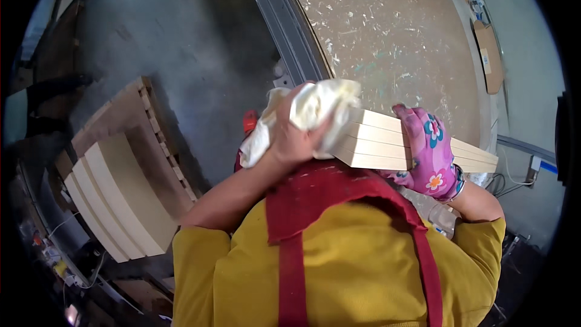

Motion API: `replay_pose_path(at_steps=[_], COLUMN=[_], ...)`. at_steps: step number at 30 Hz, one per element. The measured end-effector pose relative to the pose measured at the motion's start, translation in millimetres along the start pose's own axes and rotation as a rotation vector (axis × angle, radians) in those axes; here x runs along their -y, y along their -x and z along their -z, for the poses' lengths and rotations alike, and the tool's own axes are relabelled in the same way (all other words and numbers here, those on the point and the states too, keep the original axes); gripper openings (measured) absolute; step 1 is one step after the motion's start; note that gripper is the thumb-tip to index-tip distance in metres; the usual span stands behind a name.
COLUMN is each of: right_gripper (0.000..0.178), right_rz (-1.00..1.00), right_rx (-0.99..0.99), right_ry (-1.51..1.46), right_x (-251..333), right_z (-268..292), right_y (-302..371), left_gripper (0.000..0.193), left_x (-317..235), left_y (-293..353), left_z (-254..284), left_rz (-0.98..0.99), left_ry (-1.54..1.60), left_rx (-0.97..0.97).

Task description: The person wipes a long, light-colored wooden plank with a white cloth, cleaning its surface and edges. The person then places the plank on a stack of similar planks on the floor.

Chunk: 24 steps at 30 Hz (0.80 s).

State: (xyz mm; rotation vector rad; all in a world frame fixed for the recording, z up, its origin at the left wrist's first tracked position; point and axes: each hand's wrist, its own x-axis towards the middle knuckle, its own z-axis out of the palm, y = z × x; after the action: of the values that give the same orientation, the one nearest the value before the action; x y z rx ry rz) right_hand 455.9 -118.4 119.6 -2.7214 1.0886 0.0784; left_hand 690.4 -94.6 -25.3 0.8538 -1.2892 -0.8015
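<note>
My left hand (292,138) is bare and closed around a crumpled white cloth (321,106). The cloth is slightly smeared by motion and presses near the left end of a stack of pale wooden boards (375,148). Several thin layers show along that stack's side. A pink flowered glove covers my right hand (431,151), which grips the boards around their middle, with fingers over the upper edge. The boards lie crosswise in front of my red apron (345,191), at the near edge of the workbench (399,42).
Wood shavings litter the bench top. Grey panels (287,30) line its left side. At the left, long pale boards (130,191) lie stacked on a wooden pallet (154,109). A person's dark legs and shoes (60,88) show beyond it. A brown board piece (488,57) rests by the right wall.
</note>
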Motion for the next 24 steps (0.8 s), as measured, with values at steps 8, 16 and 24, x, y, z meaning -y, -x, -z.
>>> replay_pose_path(at_steps=[8,16,24], right_gripper=[0.092,0.091,0.09], right_rz=[-0.095,-0.097,-0.122], right_rx=[0.078,0.08,0.052], right_ry=[0.043,0.071,0.027], right_x=[2.3,-3.2,-3.3], right_z=[2.1,-2.0,-2.2], right_y=[4.2,6.4,9.7], left_gripper=[0.024,0.037,0.027], left_x=[2.2,9.4,30.5], left_y=[-7.2,-12.1,-10.2], left_z=[-8.3,-19.9,-11.3], left_rz=[0.146,0.101,0.288], left_ry=[0.08,0.08,-0.018], left_rx=[-0.021,-0.036,0.087])
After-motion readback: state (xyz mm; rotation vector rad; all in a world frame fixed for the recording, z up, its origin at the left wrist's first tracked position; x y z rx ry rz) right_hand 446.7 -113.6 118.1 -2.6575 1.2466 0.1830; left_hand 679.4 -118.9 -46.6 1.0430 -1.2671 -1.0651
